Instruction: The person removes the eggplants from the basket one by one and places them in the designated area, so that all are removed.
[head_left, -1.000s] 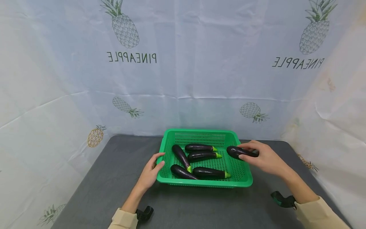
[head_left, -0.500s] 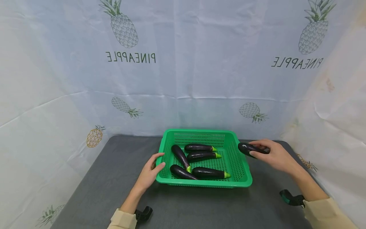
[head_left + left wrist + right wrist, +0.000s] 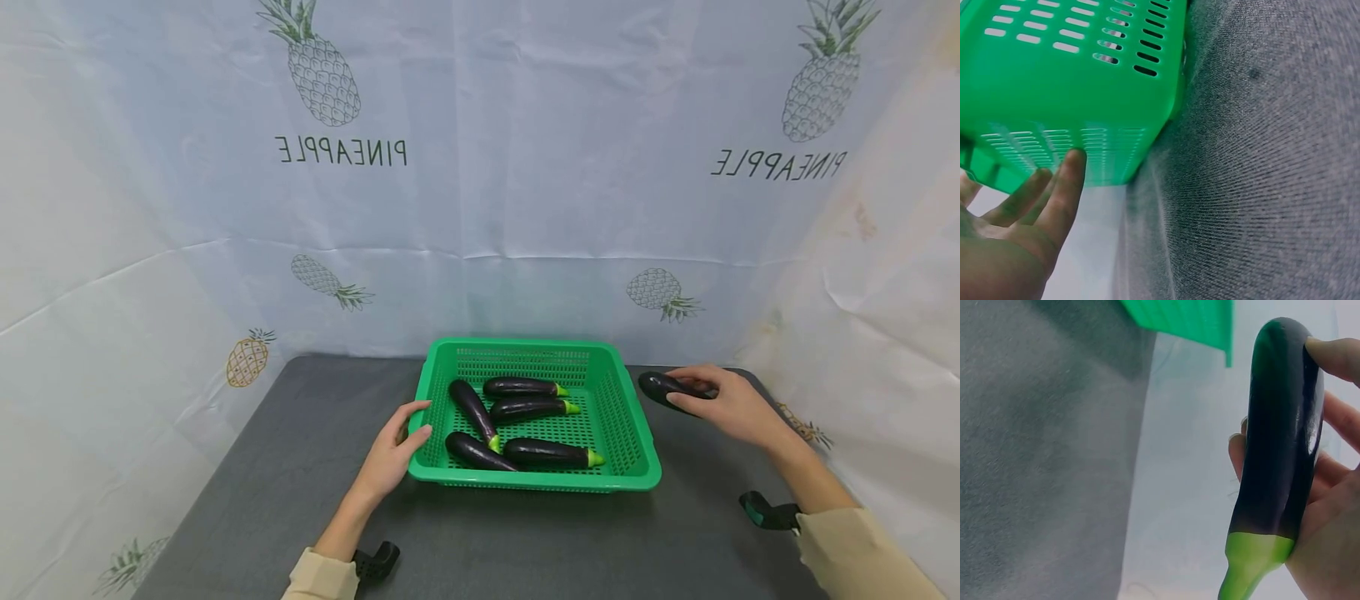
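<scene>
A dark purple eggplant [image 3: 664, 389] hangs above the table just right of the green basket [image 3: 536, 482]. My right hand [image 3: 727, 406] holds it between thumb and fingers; in the right wrist view the eggplant [image 3: 1282, 431] shows its green stem end pointing down. At the basket's left side is my left hand [image 3: 386, 454], its thumb and a fingertip touching the rim. The left wrist view shows the fingers of this hand [image 3: 1025, 225] fairly straight against the slotted outer wall. Inside the basket lie several eggplants, among them one eggplant [image 3: 551, 453] near the front.
A dark grey cloth covers the table [image 3: 525, 542]. Behind it hangs a pale curtain [image 3: 510, 208] printed with pineapples, which continues along both sides. A black wrist device [image 3: 768, 511] sits on the right arm, and another device [image 3: 377, 562] on the left.
My right hand has carried the eggplant rightward from over the basket's right rim to beyond it. The left hand, the basket and the eggplants inside stay essentially in place.
</scene>
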`<state>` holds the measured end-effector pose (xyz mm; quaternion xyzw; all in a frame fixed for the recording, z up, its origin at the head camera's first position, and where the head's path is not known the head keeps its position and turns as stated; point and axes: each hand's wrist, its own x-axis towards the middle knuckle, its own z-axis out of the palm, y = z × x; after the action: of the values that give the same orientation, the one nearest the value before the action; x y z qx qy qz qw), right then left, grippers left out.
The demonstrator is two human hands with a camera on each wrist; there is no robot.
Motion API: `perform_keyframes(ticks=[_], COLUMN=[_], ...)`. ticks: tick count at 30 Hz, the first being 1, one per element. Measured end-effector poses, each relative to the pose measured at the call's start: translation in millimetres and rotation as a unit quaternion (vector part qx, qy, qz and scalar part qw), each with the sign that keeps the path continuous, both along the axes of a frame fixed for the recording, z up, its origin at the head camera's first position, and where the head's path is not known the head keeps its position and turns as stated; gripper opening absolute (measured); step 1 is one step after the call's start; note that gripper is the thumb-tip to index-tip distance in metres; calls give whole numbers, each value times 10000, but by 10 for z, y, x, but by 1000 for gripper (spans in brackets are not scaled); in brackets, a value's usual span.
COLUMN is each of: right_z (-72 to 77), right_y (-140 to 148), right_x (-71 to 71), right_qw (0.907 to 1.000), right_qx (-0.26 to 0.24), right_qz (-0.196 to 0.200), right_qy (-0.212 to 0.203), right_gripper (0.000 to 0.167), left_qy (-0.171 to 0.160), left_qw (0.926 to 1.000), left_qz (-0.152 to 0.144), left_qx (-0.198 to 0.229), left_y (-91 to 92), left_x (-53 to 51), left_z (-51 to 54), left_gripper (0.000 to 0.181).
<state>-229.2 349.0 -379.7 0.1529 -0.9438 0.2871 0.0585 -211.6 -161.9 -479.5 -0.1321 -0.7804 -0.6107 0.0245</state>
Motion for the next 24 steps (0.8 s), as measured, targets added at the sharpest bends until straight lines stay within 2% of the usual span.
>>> perform_keyframes(ticks=[8, 15, 24], right_z=[-132, -280, -487], right_y=[82, 122, 127], right_x=[-130, -228, -320], right_qw=[9997, 9987, 9984], right_qx=[54, -120, -87], right_qz=[-117, -48, -30], right_qy=[-231, -485, -554], right_gripper=[48, 49, 49], left_qy=[19, 16, 7], left_qw=[10000, 10000, 10000], left_qz=[17, 14, 11], left_qx=[27, 31, 40], left_y=[0, 1, 4], left_x=[1, 7, 6], left_z=[-5, -6, -8], left_gripper=[48, 49, 50])
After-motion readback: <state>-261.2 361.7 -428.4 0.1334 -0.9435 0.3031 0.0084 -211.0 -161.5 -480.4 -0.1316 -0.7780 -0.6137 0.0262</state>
